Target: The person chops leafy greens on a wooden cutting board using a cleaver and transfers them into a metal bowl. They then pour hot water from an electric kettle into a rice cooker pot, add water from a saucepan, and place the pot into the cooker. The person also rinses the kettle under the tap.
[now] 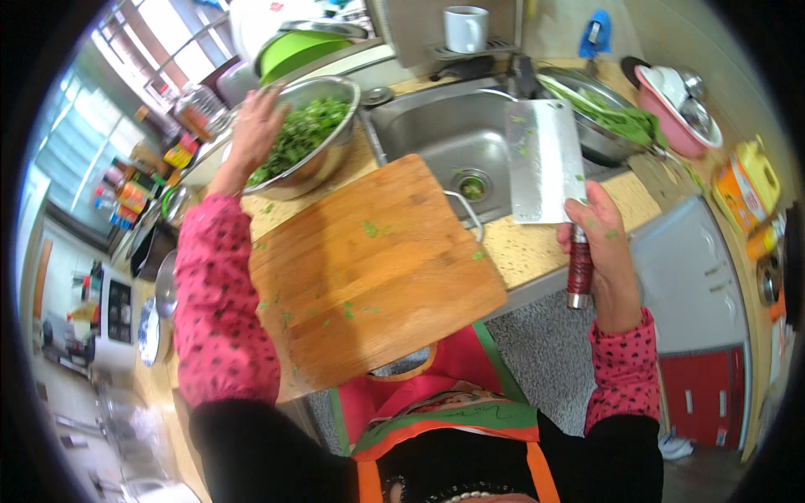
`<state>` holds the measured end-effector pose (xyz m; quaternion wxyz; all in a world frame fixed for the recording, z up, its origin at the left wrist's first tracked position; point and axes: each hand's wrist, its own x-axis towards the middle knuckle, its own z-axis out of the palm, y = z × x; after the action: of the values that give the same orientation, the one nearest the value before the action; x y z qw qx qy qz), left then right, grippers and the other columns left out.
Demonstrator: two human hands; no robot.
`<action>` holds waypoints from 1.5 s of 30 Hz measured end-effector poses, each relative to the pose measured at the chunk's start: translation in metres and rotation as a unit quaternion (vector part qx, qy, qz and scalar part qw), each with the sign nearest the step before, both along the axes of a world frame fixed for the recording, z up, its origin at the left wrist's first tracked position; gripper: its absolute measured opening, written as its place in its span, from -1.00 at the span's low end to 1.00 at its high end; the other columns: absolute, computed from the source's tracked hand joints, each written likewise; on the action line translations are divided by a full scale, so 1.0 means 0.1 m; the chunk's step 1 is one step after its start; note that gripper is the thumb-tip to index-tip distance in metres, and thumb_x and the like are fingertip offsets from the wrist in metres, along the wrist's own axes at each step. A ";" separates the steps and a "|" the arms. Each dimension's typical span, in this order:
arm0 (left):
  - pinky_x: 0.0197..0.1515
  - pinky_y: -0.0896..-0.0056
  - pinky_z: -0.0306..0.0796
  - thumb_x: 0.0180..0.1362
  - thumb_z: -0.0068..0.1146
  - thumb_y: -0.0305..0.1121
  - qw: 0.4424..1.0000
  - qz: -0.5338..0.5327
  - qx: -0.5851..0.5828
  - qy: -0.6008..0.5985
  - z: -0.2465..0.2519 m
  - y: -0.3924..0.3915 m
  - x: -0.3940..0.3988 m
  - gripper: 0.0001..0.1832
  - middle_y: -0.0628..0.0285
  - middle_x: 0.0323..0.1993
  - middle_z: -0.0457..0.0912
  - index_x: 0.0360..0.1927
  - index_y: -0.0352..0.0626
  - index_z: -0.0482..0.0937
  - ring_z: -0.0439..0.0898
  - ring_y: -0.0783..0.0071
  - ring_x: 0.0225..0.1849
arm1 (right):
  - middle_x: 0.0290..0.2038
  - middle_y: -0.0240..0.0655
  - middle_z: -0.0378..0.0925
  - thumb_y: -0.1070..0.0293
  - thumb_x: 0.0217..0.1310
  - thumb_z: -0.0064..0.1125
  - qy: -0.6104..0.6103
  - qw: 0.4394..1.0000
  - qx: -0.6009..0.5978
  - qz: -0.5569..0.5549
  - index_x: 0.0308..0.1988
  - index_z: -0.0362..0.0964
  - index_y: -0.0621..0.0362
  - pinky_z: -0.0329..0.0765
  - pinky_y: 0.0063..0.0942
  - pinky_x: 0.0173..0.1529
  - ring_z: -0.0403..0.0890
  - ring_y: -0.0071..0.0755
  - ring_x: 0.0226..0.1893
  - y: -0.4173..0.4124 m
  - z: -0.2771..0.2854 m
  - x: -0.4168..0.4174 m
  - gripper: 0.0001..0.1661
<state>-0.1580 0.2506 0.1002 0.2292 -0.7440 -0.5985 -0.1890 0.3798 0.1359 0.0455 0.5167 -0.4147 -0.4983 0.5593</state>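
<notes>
My left hand (255, 129), fingers spread and slightly blurred, is at the left rim of a steel bowl (336, 141) full of chopped leafy greens (308, 132); whether it touches the rim I cannot tell. My right hand (600, 236) grips the dark red handle of a cleaver (544, 160), its broad blade upright beside the sink with green bits stuck to it. Between my hands lies a wooden cutting board (377, 270), tilted towards the sink corner, with scattered green scraps on it. A few green flecks cling to my right hand.
A steel sink (434, 135) has green scraps in its drain. Behind the cleaver, a metal basin (607, 138) holds long-leaved greens. A pink basin (673, 126) of dishes and a yellow jug (748, 182) stand right. A white mug (465, 31) sits behind the sink; bottles line the left windowsill.
</notes>
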 end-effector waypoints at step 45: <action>0.31 0.22 0.41 0.37 0.02 -0.31 0.370 -0.169 0.027 -0.913 -0.84 -2.76 0.96 -0.63 0.01 0.12 0.54 0.13 -0.34 0.46 0.50 0.13 0.21 | -0.52 -0.12 0.58 0.49 0.13 0.13 -0.069 0.973 -0.042 -0.215 -0.38 0.42 0.29 0.52 -0.38 -0.59 0.58 -0.34 -0.64 0.73 -0.95 1.20 -0.92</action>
<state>-0.0618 -0.0256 0.0162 -0.4737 -0.1972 -0.3003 -0.8041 0.5002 0.2086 -0.0492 0.5716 -0.5710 -0.4082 0.4250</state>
